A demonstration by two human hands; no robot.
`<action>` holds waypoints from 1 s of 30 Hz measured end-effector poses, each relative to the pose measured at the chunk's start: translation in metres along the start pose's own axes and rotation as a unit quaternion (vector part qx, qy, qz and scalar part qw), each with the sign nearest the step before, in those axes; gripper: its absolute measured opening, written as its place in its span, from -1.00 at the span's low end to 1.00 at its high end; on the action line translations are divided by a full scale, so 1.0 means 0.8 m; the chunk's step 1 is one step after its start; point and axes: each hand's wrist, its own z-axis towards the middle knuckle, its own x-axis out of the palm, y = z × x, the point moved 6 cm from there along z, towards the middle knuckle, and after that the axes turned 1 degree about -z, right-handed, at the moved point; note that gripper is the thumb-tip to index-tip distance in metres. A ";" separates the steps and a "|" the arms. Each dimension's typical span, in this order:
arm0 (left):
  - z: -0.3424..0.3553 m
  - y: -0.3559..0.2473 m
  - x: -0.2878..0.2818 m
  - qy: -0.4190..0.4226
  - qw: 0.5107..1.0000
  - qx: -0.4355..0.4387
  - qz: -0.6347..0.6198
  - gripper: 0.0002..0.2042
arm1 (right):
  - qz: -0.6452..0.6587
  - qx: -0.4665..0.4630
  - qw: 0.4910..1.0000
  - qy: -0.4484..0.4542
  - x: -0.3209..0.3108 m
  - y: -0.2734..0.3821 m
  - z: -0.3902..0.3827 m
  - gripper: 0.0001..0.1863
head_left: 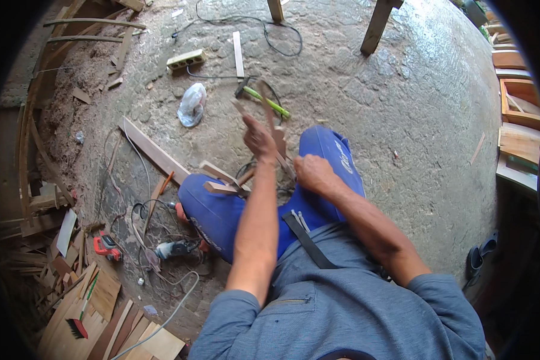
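My left hand (260, 139) is closed around a slim brown wooden piece (269, 107), blurred at its upper end, held above the floor between my knees. To its right, my right hand (314, 174) is a closed fist by my right thigh, near the lower end of the wood. What the fist grips, if anything, is hidden. Short wooden blocks (220, 187) lie across my left thigh. Just beyond my left hand, a hammer (267, 102) with a bright green handle rests on the floor.
A power strip (186, 59), a plastic bag (192, 105) and a wood strip (238, 54) lie ahead. Left are a long board (153, 147), a corded power tool (177, 248), a red tool (107, 246), loose cables and a brush (77, 327). Wooden frames (522, 99) stand right.
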 end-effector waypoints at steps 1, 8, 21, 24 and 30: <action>-0.008 0.003 0.005 0.008 0.999 0.009 0.042 -0.20 | 0.041 -0.067 0.995 -0.067 -0.010 0.006 -0.006 -0.81; 0.016 -0.042 -0.020 0.058 0.991 0.088 -0.079 -0.28 | -0.010 0.041 0.999 0.008 -0.015 -0.042 -0.041 -0.84; -0.001 -0.080 -0.042 0.166 0.979 0.113 0.023 -0.21 | -0.029 0.222 0.957 -0.184 0.016 -0.274 -0.090 -0.73; -0.013 -0.082 -0.044 0.193 0.973 0.117 0.055 -0.22 | -0.042 0.205 0.960 -0.188 0.012 -0.255 -0.074 -0.68; -0.017 -0.089 -0.061 0.211 0.963 0.132 0.099 -0.16 | 0.129 -0.118 0.968 -0.181 -0.008 -0.059 0.041 -0.51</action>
